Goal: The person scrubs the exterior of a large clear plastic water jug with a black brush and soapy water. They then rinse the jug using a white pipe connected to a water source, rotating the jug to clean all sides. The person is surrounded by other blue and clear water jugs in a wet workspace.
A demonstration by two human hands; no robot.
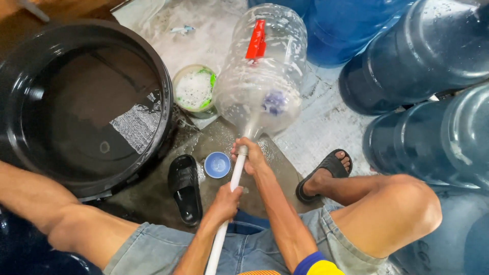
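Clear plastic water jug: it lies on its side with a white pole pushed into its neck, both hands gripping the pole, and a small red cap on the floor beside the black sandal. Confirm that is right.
Not quite: the small round cap is blue, not red, as the head view shows. The rest stands: the clear plastic water jug lies on its side, the white pole enters its neck, left hand and right hand grip it, beside the black sandal.

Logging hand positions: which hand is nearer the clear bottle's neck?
Right. The right hand grips the white pole at the clear bottle neck; the left hand holds it lower.
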